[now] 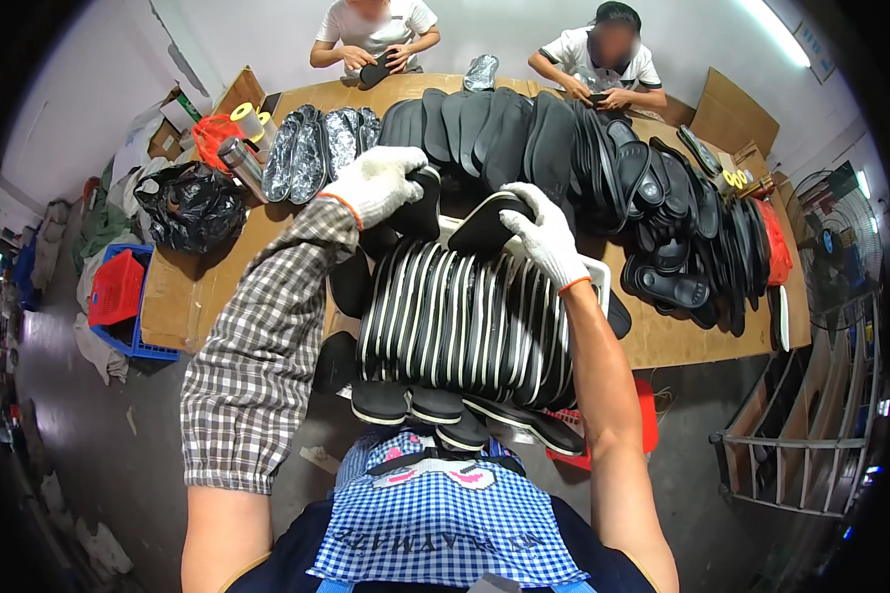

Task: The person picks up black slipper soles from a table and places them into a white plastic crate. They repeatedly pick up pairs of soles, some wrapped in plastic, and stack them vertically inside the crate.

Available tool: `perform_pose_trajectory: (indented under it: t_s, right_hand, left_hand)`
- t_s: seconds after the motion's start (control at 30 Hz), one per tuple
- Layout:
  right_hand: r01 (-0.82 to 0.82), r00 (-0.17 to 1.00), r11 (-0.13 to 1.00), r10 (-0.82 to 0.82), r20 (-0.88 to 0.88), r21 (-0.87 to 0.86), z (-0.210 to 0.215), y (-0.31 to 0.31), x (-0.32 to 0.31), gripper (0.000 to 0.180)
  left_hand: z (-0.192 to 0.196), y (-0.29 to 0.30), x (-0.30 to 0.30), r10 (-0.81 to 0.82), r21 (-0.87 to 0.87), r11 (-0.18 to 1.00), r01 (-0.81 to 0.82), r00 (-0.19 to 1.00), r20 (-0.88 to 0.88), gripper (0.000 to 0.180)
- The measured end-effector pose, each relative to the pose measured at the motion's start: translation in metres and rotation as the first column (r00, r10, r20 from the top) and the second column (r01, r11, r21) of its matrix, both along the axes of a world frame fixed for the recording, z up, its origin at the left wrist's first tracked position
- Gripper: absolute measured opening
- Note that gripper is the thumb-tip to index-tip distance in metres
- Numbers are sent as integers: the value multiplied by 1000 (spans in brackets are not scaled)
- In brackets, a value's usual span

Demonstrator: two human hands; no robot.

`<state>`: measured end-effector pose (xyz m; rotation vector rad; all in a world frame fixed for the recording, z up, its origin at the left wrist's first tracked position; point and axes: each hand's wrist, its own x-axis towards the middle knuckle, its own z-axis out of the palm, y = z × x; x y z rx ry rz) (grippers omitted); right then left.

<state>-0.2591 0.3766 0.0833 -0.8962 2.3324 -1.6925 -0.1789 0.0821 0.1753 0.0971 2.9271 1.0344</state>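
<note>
**Stacked soles leaning at the near edge**

Wooden tabletop is spreading across the middle of the room, crowded with black soles; two other people are sitting at its far side, each handling a sole of their own. Far left, a black bag and tape rolls are lying near a red crate on the floor.

Risk: the row of striped soles is standing on edge at the near edge of the tabletop, propped between the person's body and both hands. It looks loosely packed, so if either hand is easing off, the outer soles could be fanning out and sliding down toward the floor, where a few are already poking out below the stack. The gloves may also be slipping on smooth rubber.

The left hand, gloved in white, is curling its fingers over a black sole at the far left top of the row, clenched on it. The right hand is gripping another sole at the far right top, fingers wrapped over its rim. The row is lying just under and nearer than both hands.
</note>
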Motion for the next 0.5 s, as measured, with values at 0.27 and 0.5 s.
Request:
perform_pose_trajectory:
  t_s: [0.27,0.5]
  right_hand:
    - [11,1000,999,-11,9,38,0,-7,3,40]
    - [18,1000,1000,-18,12,-7,-7,-5,9,39]
  left_hand:
    - [-57,-4,-21,-15,-81,997,12,999,-30,28]
    - [-58,-7,-5,-38,54,998,27,972,231,28]
